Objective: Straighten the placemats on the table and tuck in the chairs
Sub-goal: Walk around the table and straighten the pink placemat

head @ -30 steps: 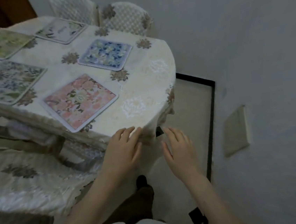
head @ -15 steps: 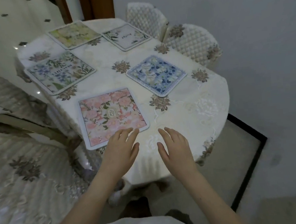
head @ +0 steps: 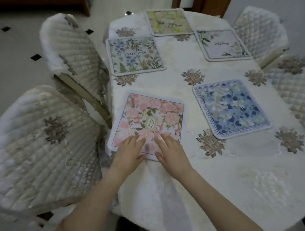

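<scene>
Two quilted chairs are standing off the left side, angled away from the worktop with its cream embroidered cloth. Just right of them, the pink floral placemat is lying crooked near the worktop's left edge, its near corner pointing at the person. The left hand is resting flat on that mat's near part, fingers spread and gripping nothing; the right hand is lying flat beside it, fingers loose, on the same corner, though blur is making the exact contact hard to judge. Further right, the blue floral placemat is sitting slightly turned. Beyond it, two more quilted chairs are sitting close against the right edge.
</scene>
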Demonstrator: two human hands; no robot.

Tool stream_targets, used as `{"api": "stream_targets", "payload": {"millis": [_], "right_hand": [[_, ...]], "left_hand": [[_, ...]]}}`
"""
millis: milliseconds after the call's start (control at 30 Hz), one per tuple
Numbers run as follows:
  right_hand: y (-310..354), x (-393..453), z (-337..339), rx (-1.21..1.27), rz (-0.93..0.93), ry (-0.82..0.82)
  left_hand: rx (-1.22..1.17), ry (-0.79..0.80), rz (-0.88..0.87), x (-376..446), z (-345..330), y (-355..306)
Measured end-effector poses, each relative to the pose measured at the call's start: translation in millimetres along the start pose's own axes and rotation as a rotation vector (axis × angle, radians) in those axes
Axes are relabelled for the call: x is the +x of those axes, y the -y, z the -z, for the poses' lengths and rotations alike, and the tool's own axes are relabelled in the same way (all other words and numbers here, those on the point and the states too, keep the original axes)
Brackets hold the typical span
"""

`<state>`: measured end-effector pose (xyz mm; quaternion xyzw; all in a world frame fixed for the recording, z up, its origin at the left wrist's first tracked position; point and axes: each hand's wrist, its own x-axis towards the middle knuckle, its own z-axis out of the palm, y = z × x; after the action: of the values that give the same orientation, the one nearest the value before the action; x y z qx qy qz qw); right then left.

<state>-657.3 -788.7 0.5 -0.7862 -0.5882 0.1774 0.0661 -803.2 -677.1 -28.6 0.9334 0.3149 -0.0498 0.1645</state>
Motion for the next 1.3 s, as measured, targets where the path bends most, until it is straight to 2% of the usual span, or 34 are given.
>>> {"api": "stream_targets", "payload": {"millis": [67, 167, 333, 533, 667, 733, 800, 967, 1300], "right_hand": [[-9.0, 20.5, -15.4, -0.064, 0.012, 0.133], [-21.6, 41.2, -32.1, -0.119, 0.026, 0.236], [-27.9, 54.6, -46.2, -0.232, 0.107, 0.253], [-22.0, 56.8, -52.0, -0.444, 0.170, 0.309], [-15.8, 51.9, -54.2, -0.462, 0.208, 0.314], [-17.7, 52.6, -52.4, -0.476, 0.232, 0.328], [-21.4, 54.9, -50.5, -0.481, 0.282, 0.362], [-36.8, 53.0, -52.8, -0.475, 0.356, 0.400], [-60.8, 33.1, -29.4, -0.423, 0.457, 0.481]], "left_hand": [[0.022, 0.054, 0.062, 10.0, -13.0, 8.2], [0.009, 0.068, 0.087, 20.4, -22.0, 17.7], [0.174, 0.146, -0.023, 25.9, -25.3, 31.6], [0.412, 0.167, -0.111, 26.1, -34.0, 25.5], [0.469, 0.066, -0.072, 18.4, -38.0, 20.6], [0.496, 0.031, -0.110, 19.6, -40.6, 20.1], [0.492, 0.150, -0.140, 19.0, -38.0, 22.0], [0.452, 0.159, -0.091, 9.4, -38.5, 3.6], [0.308, 0.196, 0.180, -7.2, -55.0, -55.4]]}}
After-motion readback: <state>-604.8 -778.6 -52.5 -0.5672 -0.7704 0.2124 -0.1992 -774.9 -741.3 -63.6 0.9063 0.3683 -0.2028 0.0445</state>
